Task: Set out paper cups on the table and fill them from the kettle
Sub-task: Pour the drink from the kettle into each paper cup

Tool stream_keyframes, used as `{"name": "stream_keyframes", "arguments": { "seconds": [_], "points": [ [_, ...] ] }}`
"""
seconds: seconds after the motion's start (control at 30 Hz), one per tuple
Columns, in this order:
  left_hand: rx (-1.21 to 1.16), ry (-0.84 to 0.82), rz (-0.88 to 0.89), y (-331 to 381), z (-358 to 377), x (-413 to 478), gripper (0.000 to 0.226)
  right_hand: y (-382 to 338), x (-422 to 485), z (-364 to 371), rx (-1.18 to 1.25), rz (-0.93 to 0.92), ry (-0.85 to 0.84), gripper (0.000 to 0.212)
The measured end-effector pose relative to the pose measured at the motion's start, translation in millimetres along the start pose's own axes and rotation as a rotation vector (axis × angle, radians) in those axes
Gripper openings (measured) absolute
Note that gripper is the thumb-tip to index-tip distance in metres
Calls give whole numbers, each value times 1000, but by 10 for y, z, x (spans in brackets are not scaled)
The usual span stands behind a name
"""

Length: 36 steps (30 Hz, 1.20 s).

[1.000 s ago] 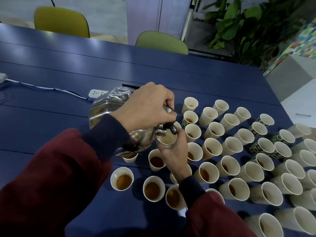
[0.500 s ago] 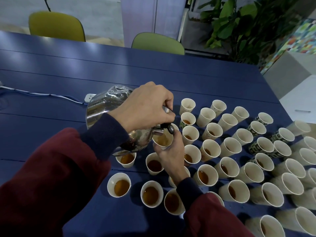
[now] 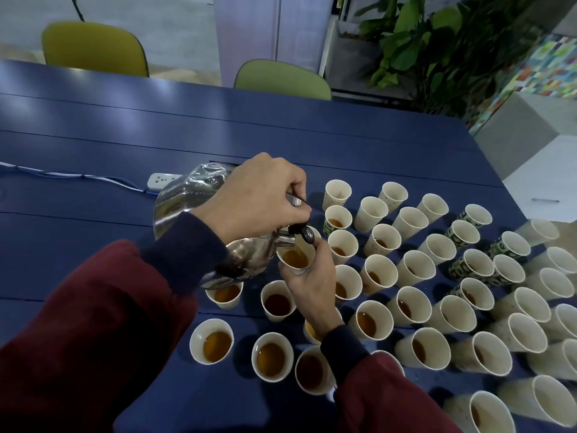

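My left hand (image 3: 259, 195) grips the handle of a shiny steel kettle (image 3: 184, 201), which is tipped to the right with its spout over a paper cup (image 3: 295, 259). My right hand (image 3: 309, 276) holds that cup up under the spout, and amber tea fills it nearly halfway. Several paper cups stand in rows on the blue table (image 3: 281, 135). The nearer ones, such as a cup at the front left (image 3: 212, 340), hold amber tea. Far cups like the one at the back (image 3: 337, 193) look empty.
A white power strip (image 3: 162, 180) with a cable lies on the table behind the kettle. Two green chairs (image 3: 281, 78) stand at the far edge, with plants behind. The table's right edge runs near the outermost cups (image 3: 537, 231).
The tea level in the held cup has risen from almost nothing. Both hands and the kettle stay in nearly the same place.
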<state>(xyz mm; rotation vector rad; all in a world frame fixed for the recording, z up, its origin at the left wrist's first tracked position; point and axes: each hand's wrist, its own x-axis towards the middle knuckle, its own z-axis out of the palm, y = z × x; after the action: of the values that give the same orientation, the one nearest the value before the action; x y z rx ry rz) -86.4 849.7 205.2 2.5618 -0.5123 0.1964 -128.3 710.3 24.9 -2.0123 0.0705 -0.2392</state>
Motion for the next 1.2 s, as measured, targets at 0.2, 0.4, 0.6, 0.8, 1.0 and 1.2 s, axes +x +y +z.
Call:
{"name": "stream_keyframes", "arguments": {
  "seconds": [0.2,0.4,0.6,0.8,1.0,1.2],
  "points": [
    [-149,111,-107,-141,22,-51,12,25,21,-69,-15,12,17,56],
    [-268,215,-210,-307,22,-133,13,122,54,-171,-100,66,54,61],
    [-289,235,-254,-422,-15,-203,13,229,51,-232,-304,61,6,62],
    [-261,233,-288,-475,-74,-271,12,359,16,-159,-750,-63,-54,59],
    [-266,246,-299,-579,-127,-316,14,411,97,-157,-899,-11,-133,65],
    [-219,240,-327,-697,-149,-332,11,291,140,-225,-802,-4,-173,73]
  ]
}}
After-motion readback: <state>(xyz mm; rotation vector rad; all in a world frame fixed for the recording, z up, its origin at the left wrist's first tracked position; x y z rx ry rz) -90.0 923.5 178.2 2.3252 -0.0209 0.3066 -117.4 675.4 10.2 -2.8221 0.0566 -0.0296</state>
